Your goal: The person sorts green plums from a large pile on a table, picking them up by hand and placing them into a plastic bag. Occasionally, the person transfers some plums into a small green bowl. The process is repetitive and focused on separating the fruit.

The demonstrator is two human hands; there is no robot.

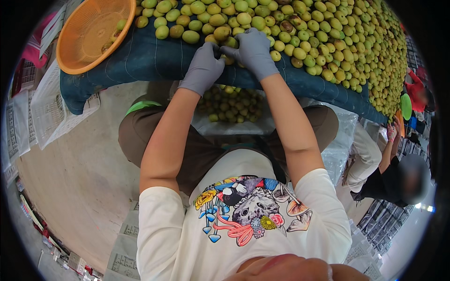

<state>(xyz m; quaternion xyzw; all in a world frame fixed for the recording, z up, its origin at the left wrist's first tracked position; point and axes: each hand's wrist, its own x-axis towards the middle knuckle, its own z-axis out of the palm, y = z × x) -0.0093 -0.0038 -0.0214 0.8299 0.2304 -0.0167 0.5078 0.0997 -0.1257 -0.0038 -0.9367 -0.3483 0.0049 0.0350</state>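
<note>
Both my hands wear grey gloves and meet at the near edge of a large heap of green and brown-blotched fruits, which look like jujubes (299, 53). My left hand (204, 68) is bent over the edge of the dark blue padded cloth (151, 58), its fingertips close to the right hand's. Just right of it, my right hand (256, 52) reaches among the front fruits, its fingers beside a green fruit (230, 43). The fingertips are partly hidden, so whether either hand grips a fruit is unclear.
An orange plastic basket (82, 42) with a few fruits stands at the left on the cloth. Below the table edge, between my knees, more fruits (237, 107) lie in a lined container. White plastic crates (49, 105) stand at left. Another person (386, 175) works at right.
</note>
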